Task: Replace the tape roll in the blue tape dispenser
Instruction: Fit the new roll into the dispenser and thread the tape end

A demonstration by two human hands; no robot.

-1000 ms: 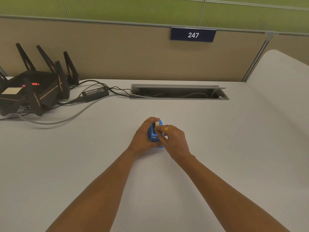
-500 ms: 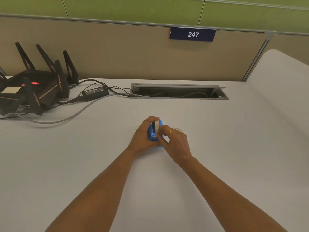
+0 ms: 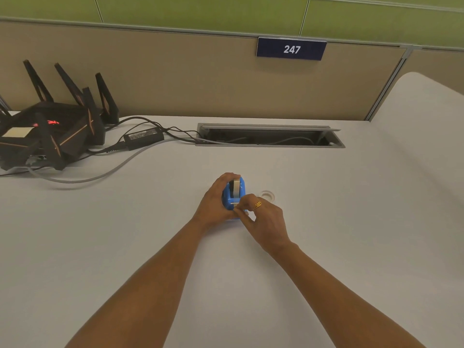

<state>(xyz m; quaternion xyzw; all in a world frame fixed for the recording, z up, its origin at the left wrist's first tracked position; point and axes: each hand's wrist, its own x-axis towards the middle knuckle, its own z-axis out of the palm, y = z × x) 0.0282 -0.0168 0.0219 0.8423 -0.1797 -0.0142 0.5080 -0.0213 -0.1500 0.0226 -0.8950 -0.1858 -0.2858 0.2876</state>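
Two hands on blue tape dispenser, mid-desk

The blue tape dispenser (image 3: 229,198) is clasped along its left side by the left hand (image 3: 216,202), fingers curled over the top. The right hand (image 3: 263,218) is pinched shut at the tape end, at the dispenser's near edge. A tape roll (image 3: 236,188) is seated inside. A white ring (image 3: 266,195) lies just right. Bare white desk (image 3: 351,222) is noted all round; router (image 3: 47,131) and cable tray (image 3: 268,135) sit well apart.
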